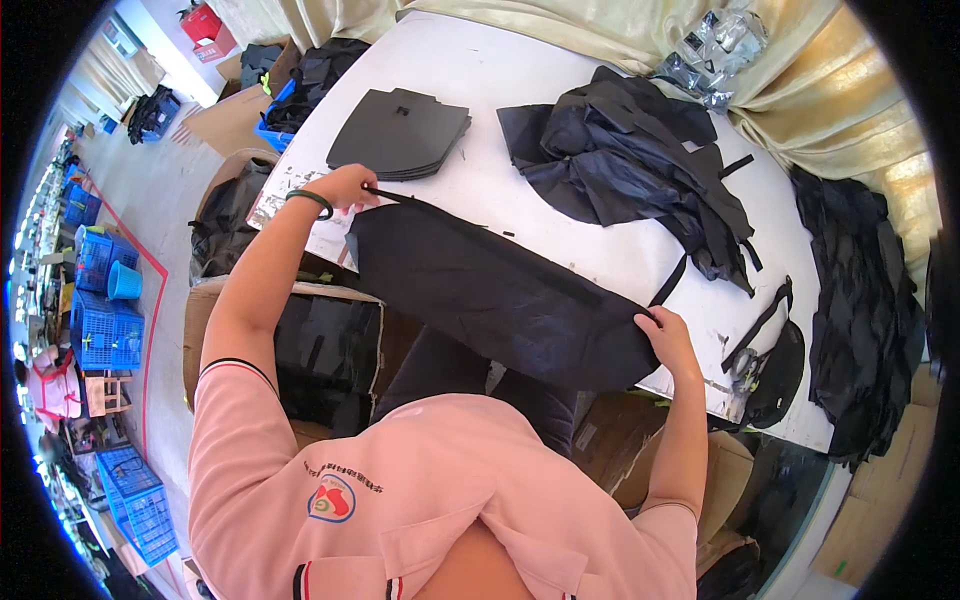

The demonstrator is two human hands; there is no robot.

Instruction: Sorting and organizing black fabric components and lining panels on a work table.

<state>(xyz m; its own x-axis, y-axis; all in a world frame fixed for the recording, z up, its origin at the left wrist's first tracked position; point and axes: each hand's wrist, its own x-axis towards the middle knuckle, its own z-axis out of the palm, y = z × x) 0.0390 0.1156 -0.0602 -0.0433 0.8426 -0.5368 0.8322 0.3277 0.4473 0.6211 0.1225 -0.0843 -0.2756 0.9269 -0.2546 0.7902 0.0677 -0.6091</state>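
Note:
A long black fabric piece (500, 295) lies stretched across the near edge of the white table (560, 230), partly hanging over it. My left hand (345, 187) pinches its left end, where a thin black strap runs along the top edge. My right hand (668, 338) grips its right end, next to another black strap (668, 282). A green band sits on my left wrist.
A stack of flat black cut panels (400, 132) lies at the far left of the table, a heap of black fabric (630, 160) in the middle, more black pieces (865, 310) at the right. Cardboard boxes (330, 345) stand under the table. Blue crates (105, 325) line the floor at left.

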